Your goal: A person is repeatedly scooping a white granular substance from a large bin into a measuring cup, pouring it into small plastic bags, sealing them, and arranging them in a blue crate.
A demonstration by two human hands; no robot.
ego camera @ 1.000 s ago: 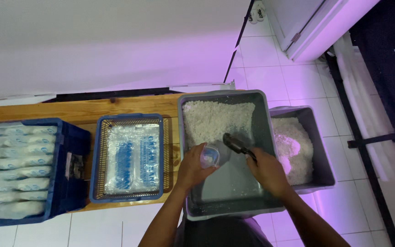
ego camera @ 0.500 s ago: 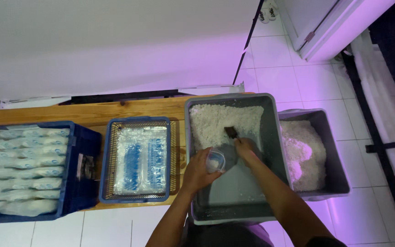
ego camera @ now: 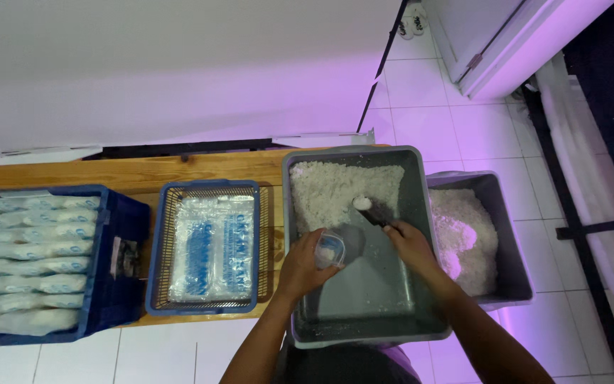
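Cup: small clear plastic cup [ego camera: 330, 249], gripped by left hand [ego camera: 305, 267] over grey plastic tub [ego camera: 392, 313].
Spoon: dark spoon [ego camera: 371, 210] loaded with white rice, clenched in right hand [ego camera: 410, 243].
Room: tub's bare floor lies below both hands; rice heap [ego camera: 335, 188] at far end.

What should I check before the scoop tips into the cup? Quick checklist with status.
1. Left hand grips the small clear cup: ok.
2. Cup mouth faces the scoop: cannot tell, too small.
3. Right hand holds the dark scoop by its handle: ok.
4. Scoop carries white rice: ok.
5. Cup is over the grey tub, so spills land inside: ok.
6. Room left in the cup: cannot tell; some white already inside.
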